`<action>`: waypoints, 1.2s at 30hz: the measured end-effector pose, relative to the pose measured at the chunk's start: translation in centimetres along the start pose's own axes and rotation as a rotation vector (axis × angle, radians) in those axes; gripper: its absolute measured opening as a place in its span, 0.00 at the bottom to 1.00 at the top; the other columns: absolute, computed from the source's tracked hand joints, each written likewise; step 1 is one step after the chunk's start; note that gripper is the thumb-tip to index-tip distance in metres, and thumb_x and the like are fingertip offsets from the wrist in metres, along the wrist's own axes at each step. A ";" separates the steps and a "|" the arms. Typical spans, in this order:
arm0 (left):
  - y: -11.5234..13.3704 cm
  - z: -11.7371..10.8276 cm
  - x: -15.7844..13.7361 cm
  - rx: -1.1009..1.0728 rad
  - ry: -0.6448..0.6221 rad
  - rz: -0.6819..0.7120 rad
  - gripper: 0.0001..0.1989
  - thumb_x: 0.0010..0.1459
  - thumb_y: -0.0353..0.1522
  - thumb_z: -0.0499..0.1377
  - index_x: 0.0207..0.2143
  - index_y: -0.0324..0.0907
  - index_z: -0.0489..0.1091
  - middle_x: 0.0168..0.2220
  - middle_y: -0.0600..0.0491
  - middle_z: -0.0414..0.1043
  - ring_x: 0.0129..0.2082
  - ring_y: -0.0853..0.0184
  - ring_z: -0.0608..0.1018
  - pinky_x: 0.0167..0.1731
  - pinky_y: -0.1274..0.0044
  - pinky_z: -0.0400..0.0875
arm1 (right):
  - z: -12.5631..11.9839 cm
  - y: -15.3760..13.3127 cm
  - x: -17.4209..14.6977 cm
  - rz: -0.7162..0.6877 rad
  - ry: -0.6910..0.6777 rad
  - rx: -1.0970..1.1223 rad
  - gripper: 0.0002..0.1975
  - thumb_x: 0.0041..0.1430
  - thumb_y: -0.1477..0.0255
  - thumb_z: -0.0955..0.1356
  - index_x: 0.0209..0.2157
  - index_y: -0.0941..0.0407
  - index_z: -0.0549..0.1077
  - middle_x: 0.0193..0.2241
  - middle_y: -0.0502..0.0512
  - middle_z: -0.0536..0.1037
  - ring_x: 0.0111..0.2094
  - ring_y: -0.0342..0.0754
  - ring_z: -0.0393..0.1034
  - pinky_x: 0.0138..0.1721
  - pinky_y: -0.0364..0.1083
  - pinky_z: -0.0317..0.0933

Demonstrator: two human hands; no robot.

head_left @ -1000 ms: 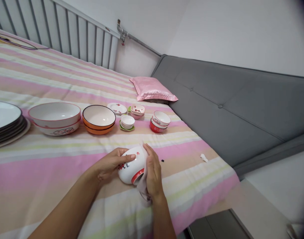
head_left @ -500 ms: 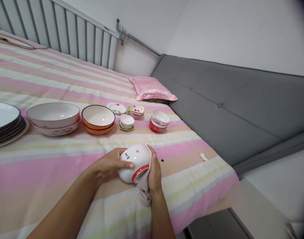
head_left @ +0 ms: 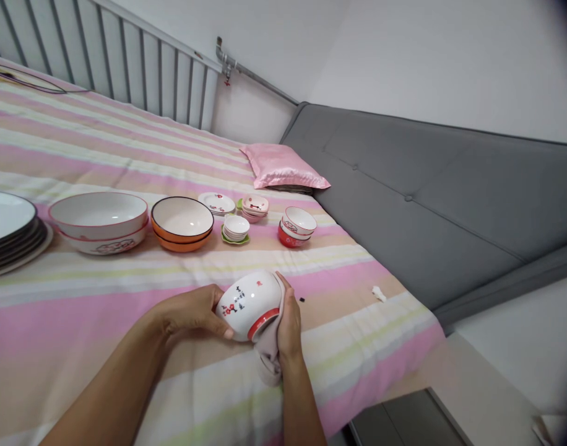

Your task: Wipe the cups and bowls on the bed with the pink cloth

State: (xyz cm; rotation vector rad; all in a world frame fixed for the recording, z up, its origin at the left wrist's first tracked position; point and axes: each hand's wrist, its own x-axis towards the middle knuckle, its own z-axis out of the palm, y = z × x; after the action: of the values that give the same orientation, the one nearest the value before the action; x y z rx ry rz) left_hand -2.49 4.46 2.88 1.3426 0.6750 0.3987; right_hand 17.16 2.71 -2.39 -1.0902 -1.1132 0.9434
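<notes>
A white bowl [head_left: 249,303] with a red foot ring, red flowers and dark writing is tilted on its side between my hands, above the striped bedspread. My left hand [head_left: 197,311] grips it by the left side, thumb low on the outer wall and fingers partly hidden behind the rim. On the opposite side my right hand [head_left: 289,325] presses a greyish-pink cloth [head_left: 268,350] against the bowl. Part of that cloth hangs below the palm. The inside of the bowl faces away from me.
Across the bed stand a plate stack [head_left: 17,238], large white bowls [head_left: 100,217], orange bowls [head_left: 182,223], small white dishes [head_left: 236,227], pink dishes [head_left: 255,205], flowered plates [head_left: 216,202] and red-and-white bowls [head_left: 297,227]. A pink pillow [head_left: 286,166] lies by the grey headboard [head_left: 404,186].
My left hand has slid left and its thumb has moved down off the wall's middle, uncovering the red flowers. The bowl has turned slightly; my right hand with the cloth stays nearly in place.
</notes>
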 end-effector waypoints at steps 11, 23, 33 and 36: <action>-0.5 1.1 1.3 -0.330 0.072 0.107 0.21 0.40 0.31 0.69 0.39 0.34 0.75 0.34 0.45 0.79 0.35 0.59 0.79 0.38 0.70 0.72 | 0.1 -2.3 -0.8 -0.224 -0.069 -0.259 0.23 0.67 0.62 0.53 0.57 0.53 0.64 0.58 0.56 0.66 0.59 0.50 0.58 0.59 0.53 0.52; -0.5 1.2 1.3 -0.287 0.135 0.126 0.14 0.41 0.31 0.69 0.32 0.34 0.74 0.30 0.51 0.77 0.30 0.68 0.76 0.34 0.78 0.70 | 1.5 -5.4 -2.4 -0.551 -0.258 -0.849 0.20 0.66 0.70 0.55 0.56 0.47 0.65 0.61 0.49 0.60 0.64 0.52 0.46 0.61 0.59 0.43; -0.2 1.5 1.3 -0.311 0.094 0.100 0.20 0.43 0.30 0.68 0.40 0.34 0.74 0.34 0.47 0.79 0.34 0.63 0.78 0.37 0.74 0.72 | 0.2 -3.5 -0.7 -0.298 -0.122 -0.470 0.21 0.68 0.65 0.52 0.57 0.50 0.64 0.58 0.52 0.66 0.60 0.48 0.56 0.61 0.54 0.49; -0.2 1.6 1.3 -0.313 0.094 0.089 0.20 0.42 0.30 0.68 0.40 0.34 0.74 0.34 0.47 0.79 0.34 0.62 0.78 0.37 0.73 0.72 | -0.4 -1.9 0.0 -0.144 -0.059 -0.274 0.23 0.66 0.61 0.53 0.56 0.52 0.66 0.57 0.53 0.68 0.58 0.48 0.59 0.60 0.52 0.51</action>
State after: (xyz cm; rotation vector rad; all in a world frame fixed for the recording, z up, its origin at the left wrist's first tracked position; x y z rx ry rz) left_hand -0.55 4.04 2.55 1.0635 0.6037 0.6163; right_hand 17.68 2.20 -0.59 -1.1898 -1.3802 0.7279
